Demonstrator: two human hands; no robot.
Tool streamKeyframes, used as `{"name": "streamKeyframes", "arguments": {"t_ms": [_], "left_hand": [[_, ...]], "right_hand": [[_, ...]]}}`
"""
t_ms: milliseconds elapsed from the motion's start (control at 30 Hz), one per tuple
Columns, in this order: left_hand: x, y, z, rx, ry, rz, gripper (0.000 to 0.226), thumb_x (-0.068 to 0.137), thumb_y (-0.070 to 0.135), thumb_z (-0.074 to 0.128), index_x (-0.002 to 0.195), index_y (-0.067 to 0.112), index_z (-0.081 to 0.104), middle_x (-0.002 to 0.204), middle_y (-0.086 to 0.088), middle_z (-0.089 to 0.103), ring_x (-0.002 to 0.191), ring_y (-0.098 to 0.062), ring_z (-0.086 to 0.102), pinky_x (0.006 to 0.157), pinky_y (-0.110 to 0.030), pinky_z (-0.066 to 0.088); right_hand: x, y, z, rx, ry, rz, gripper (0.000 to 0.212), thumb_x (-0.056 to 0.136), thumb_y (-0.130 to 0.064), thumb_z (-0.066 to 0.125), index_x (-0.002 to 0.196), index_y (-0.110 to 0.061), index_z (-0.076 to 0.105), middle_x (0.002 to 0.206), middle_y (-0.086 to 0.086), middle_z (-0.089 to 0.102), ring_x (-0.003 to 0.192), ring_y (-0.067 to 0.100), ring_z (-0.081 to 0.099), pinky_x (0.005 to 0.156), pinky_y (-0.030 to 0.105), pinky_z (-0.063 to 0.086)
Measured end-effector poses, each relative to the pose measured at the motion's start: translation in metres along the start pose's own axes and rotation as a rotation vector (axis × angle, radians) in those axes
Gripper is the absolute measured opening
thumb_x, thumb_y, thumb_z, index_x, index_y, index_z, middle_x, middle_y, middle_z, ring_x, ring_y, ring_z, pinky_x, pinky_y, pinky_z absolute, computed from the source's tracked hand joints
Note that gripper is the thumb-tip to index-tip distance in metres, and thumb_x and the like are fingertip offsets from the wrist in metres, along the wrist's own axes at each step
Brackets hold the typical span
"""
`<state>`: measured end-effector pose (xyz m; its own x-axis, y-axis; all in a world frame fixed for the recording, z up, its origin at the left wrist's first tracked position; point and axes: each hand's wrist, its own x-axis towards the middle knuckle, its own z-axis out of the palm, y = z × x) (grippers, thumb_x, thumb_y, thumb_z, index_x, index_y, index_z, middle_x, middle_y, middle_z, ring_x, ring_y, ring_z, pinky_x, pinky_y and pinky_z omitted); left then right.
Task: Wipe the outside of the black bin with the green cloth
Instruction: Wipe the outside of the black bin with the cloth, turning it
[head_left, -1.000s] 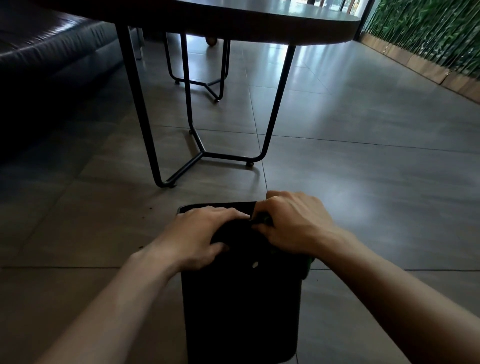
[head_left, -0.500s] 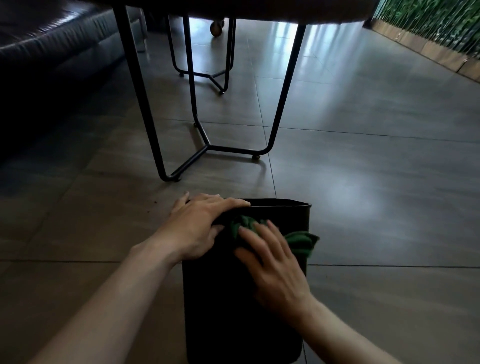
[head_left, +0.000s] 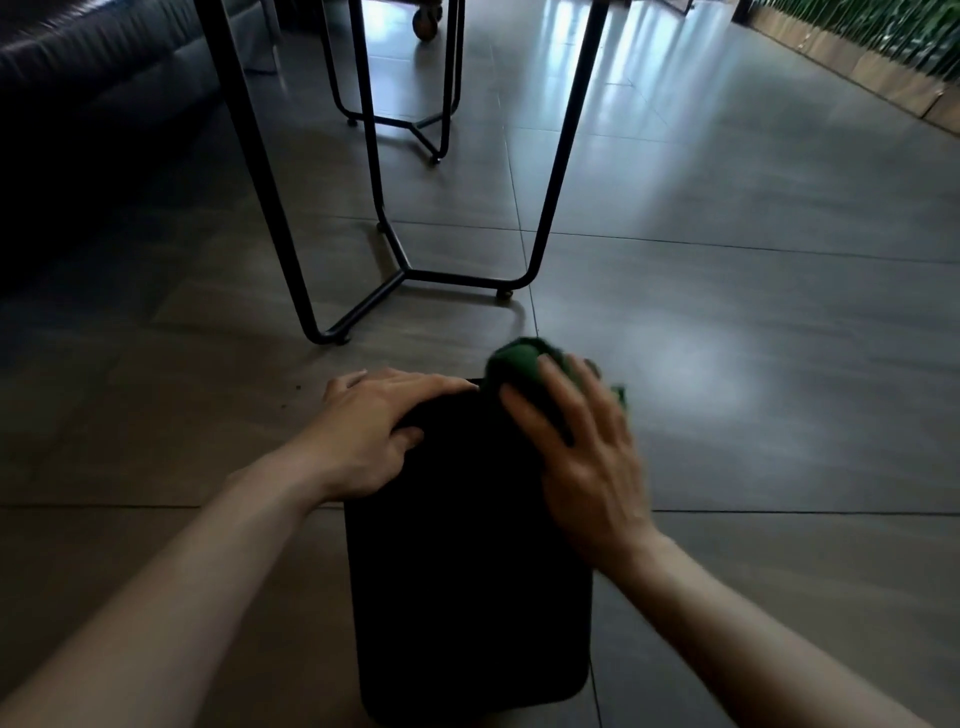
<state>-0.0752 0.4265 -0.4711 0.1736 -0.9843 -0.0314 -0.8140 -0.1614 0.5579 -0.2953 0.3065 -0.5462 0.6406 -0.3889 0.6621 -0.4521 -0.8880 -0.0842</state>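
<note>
The tall black plastic bin (head_left: 467, 561) stands on the grey tiled floor (head_left: 753, 322), close in front of the person and near the black metal table legs (head_left: 395, 260).

The left hand (head_left: 374, 431) lies curled over the near left part of the bin's top edge, fingers across the rim and thumb on the near face. It grips the bin and braces it.

The right hand (head_left: 587, 457) presses the crumpled green cloth (head_left: 524, 358) against the upper right corner of the bin, fingers spread wide over the fabric. The cloth bunches out beyond the fingertips, and a small fold shows at the right side of the hand.

Change from half a second ago: the right hand and cloth have travelled from the middle of the near face, just below the rim, up and to the right corner. Motion blur on the right hand indicates a stroke in progress. The left hand has kept its place on the rim.

Judgement: wiping is under way but early. Only the upper band of the near face appears covered. The lower near face and the other sides remain to be wiped; the far sides are hidden from this view.
</note>
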Motion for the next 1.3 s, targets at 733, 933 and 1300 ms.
{"name": "streamKeyframes", "arguments": {"t_ms": [733, 933, 1300], "left_hand": [[0.007, 0.016, 0.011, 0.027, 0.053, 0.067, 0.04, 0.101, 0.023, 0.046, 0.118, 0.058, 0.053, 0.098, 0.032, 0.066, 0.114, 0.008, 0.057, 0.124, -0.047, 0.013], [0.004, 0.029, 0.005, 0.008, 0.114, 0.063, 0.038, 0.102, 0.022, 0.048, 0.121, 0.054, 0.058, 0.099, 0.028, 0.072, 0.109, 0.007, 0.062, 0.123, -0.047, 0.019], [-0.002, 0.04, 0.0, -0.129, 0.042, 0.021, 0.038, 0.098, 0.015, 0.055, 0.114, 0.046, 0.07, 0.105, 0.015, 0.077, 0.111, -0.009, 0.068, 0.106, -0.046, 0.045]], "right_hand": [[-0.062, -0.01, 0.007, -0.22, -0.336, -0.553, 0.042, 0.093, -0.016, 0.063, 0.134, -0.021, 0.061, 0.15, 0.011, 0.054, 0.143, 0.04, 0.046, 0.128, 0.052, 0.019], [-0.047, -0.012, -0.011, -0.126, -0.243, -0.459, 0.031, 0.111, -0.011, 0.038, 0.129, -0.019, 0.061, 0.147, 0.013, 0.056, 0.142, 0.041, 0.046, 0.128, 0.048, 0.022], [-0.026, -0.017, -0.032, -0.021, -0.07, -0.363, 0.028, 0.103, -0.017, 0.065, 0.131, -0.021, 0.068, 0.147, 0.012, 0.061, 0.139, 0.039, 0.053, 0.113, 0.051, 0.045]]}}
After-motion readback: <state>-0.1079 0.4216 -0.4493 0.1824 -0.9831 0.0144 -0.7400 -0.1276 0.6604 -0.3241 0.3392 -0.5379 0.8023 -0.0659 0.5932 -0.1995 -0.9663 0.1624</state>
